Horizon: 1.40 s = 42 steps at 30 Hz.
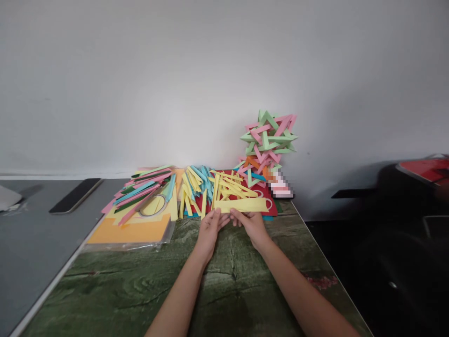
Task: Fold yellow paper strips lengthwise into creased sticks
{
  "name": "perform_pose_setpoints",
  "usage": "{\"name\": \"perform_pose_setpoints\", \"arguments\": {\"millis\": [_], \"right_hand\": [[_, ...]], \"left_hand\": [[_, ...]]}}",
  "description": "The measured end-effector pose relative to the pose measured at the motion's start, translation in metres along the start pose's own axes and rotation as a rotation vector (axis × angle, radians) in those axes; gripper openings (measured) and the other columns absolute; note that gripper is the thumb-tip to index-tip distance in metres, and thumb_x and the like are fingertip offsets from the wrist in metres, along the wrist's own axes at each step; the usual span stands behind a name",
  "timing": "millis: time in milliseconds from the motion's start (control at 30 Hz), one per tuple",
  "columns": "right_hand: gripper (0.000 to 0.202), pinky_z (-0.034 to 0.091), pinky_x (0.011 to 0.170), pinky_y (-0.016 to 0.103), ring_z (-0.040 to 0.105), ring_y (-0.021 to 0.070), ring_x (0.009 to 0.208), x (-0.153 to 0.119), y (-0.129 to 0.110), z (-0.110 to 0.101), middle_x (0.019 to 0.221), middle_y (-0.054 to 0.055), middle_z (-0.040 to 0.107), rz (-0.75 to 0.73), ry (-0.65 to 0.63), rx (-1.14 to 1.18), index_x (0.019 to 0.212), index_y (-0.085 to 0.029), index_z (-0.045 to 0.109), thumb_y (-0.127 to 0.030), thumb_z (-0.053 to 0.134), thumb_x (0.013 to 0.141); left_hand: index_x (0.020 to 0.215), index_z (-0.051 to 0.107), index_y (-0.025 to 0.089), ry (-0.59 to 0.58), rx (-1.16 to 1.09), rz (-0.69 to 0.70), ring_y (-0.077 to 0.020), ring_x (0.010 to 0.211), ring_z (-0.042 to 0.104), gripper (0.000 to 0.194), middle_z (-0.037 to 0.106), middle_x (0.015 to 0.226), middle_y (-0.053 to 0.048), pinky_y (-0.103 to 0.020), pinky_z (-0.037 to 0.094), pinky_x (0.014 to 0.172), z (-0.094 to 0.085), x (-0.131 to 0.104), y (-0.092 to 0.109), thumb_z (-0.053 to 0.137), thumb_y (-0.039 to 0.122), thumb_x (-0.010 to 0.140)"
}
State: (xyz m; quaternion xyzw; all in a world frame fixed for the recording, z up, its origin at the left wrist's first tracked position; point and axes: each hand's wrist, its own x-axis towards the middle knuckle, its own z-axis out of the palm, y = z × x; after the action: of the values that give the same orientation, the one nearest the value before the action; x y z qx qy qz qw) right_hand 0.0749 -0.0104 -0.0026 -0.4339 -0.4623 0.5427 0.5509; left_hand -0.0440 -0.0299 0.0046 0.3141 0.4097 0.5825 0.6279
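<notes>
A flat yellow paper strip (242, 205) is held level above the near side of the paper pile. My left hand (211, 224) pinches its left end between thumb and fingers. Along its lower edge, nearer the middle, my right hand (249, 223) grips it with thumb on top. Just behind lie several narrow folded yellow strips (231, 185) on red sheets. To their left are blue folded strips (207, 180) and more yellow ones. White scissor-like loops (268, 204) show at the strip's right end.
Pink, green and blue strips (140, 189) lie on orange paper (129, 231) in a plastic sleeve at left. A pink and green paper star model (269, 133) stands at back right. A phone (75, 195) rests on the grey surface (35, 252) beside the green table (122, 281).
</notes>
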Motion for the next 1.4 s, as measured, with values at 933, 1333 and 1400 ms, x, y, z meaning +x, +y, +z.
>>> {"name": "perform_pose_setpoints", "arguments": {"millis": [933, 1333, 1400], "right_hand": [[0.026, 0.039, 0.047, 0.022, 0.058, 0.0132, 0.055, 0.0051, 0.0018, -0.0012, 0.063, 0.003, 0.065, -0.023, 0.093, 0.151, 0.074, -0.014, 0.063, -0.035, 0.068, 0.061], [0.025, 0.037, 0.042, 0.022, 0.059, 0.0146, 0.049, 0.0047, 0.003, 0.0012, 0.057, 0.003, 0.065, 0.016, 0.206, 0.202, 0.07, -0.013, 0.061, -0.032, 0.071, 0.058], [0.027, 0.038, 0.043, 0.022, 0.059, 0.0143, 0.05, 0.0056, 0.0025, 0.0002, 0.063, 0.003, 0.067, 0.012, 0.238, 0.245, 0.073, -0.014, 0.06, -0.031, 0.072, 0.056]], "left_hand": [[0.095, 0.062, 0.015, 0.114, 0.04, 0.058, -0.0176, 0.086, 0.063, 0.033, 0.067, 0.091, -0.008, -0.03, 0.046, 0.082, 0.0014, -0.001, 0.0015, 0.067, 0.028, 0.065], [0.095, 0.062, 0.015, 0.127, 0.051, 0.072, -0.0171, 0.085, 0.063, 0.035, 0.067, 0.092, -0.008, -0.031, 0.045, 0.084, 0.0018, -0.0005, -0.0002, 0.067, 0.029, 0.064], [0.095, 0.062, 0.015, 0.133, 0.044, 0.076, -0.017, 0.084, 0.063, 0.034, 0.067, 0.092, -0.008, -0.032, 0.045, 0.085, 0.001, 0.0002, -0.0005, 0.067, 0.029, 0.064]]}}
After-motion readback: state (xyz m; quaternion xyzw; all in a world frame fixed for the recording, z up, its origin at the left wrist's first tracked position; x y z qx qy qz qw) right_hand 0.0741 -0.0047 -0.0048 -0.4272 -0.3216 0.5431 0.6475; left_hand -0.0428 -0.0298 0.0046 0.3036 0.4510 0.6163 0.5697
